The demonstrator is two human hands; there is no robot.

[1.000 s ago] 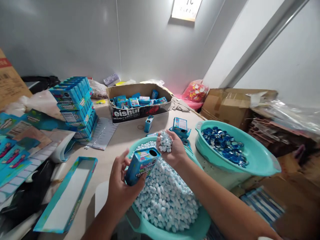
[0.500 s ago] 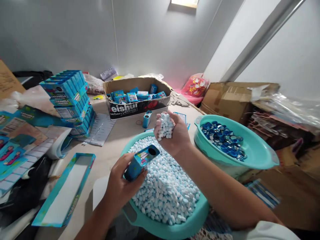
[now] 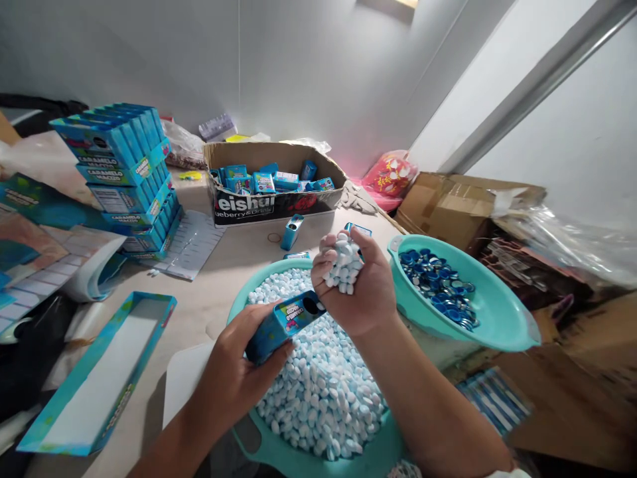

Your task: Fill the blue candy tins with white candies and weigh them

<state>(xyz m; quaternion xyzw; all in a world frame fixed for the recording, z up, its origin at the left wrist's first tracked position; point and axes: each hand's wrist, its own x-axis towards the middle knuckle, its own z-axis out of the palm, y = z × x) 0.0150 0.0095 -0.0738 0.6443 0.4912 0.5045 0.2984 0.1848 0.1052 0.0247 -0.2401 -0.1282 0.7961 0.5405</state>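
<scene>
My left hand [image 3: 231, 365] is wrapped round a small blue candy box [image 3: 271, 328], tilted so the round dark hole in its end faces my other hand. Cupped beside that hole, my right hand [image 3: 371, 299] holds a heap of small white and pale blue candies [image 3: 343, 265]. A candy or two shows at the hole's edge. Under both hands is a turquoise basin [image 3: 363, 461] full of loose candies [image 3: 323, 405]. Just behind it, one blue box [image 3: 292, 232] stands upright on the table and another [image 3: 297, 255] lies by the rim, partly hidden.
A second turquoise basin [image 3: 510, 325] with blue lids [image 3: 438, 285] stands right. Behind is an open carton [image 3: 279, 214] of blue boxes. Left are stacked display packs [image 3: 134, 179] and a shallow blue tray [image 3: 94, 392]. Brown cartons [image 3: 448, 199] and a red bag [image 3: 391, 171] stand back right.
My right hand has moved nearer to the candy box, and its fingertips now meet the holed end. Candy now shows at the hole. The view has shifted slightly.
</scene>
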